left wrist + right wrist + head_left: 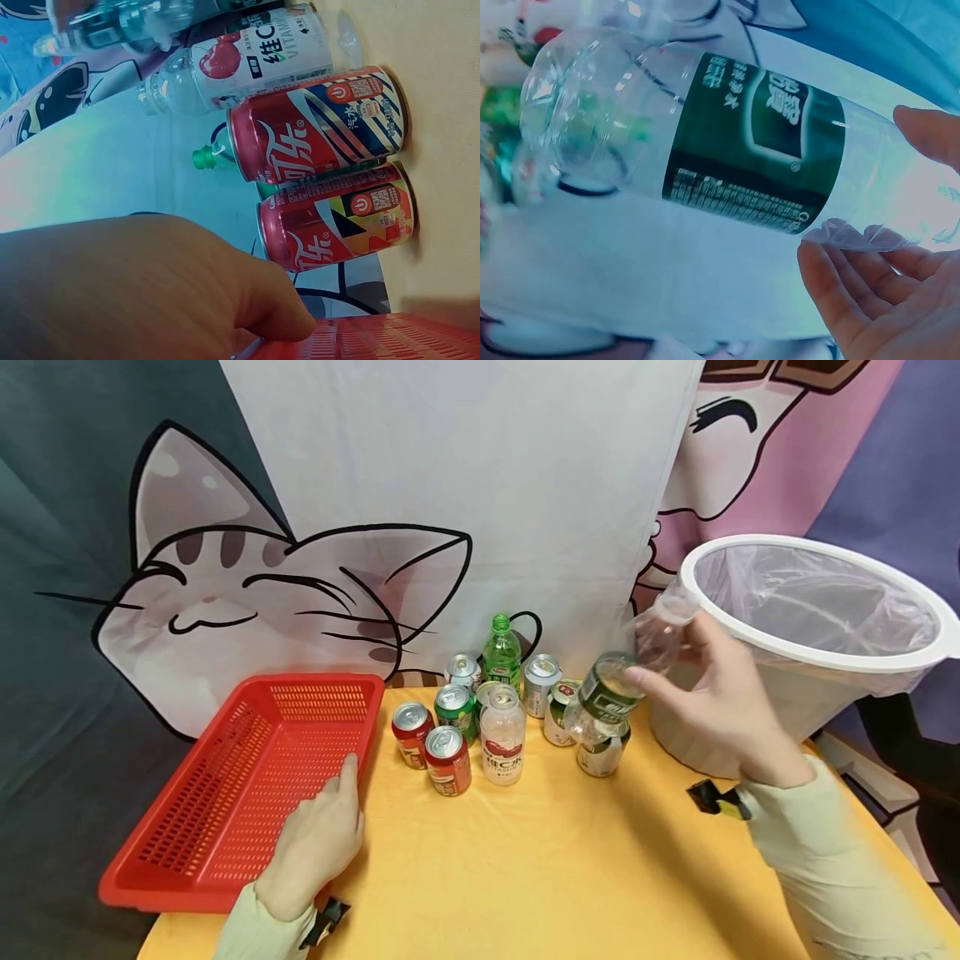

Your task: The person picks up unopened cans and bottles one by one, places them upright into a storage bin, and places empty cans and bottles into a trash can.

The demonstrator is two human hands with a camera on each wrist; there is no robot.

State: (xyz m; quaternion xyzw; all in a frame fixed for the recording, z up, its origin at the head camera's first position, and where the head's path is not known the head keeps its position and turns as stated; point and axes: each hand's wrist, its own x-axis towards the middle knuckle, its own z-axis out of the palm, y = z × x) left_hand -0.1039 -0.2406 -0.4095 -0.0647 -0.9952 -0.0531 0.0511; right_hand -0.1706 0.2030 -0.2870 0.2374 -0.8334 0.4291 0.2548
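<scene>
1. Pale sleeves lie nearest the view; beyond the right one stands a white bin with a see-through liner.
2. Just left of the bin, my right hand holds a clear plastic bottle, thumb and fingertips pinching its upper part.
3. Banded with a dark green label, it tilts in the air, neck toward the bin's rim, base pointing down and away from the bin.
4. It looks empty, so I judge it light, slick and soft-walled, hardly breakable; creases show beside my fingertips. Its neck is probably the stiffest hold; a gentle pinch should do.
5. My left hand is well left of the bin, on the bin-facing edge of a red basket. Its forefinger is straight; I cannot tell whether the rest curl around the edge.
6. Between bin and basket, cans, a cherry-label bottle and a green bottle stand on the yellow table.
</scene>
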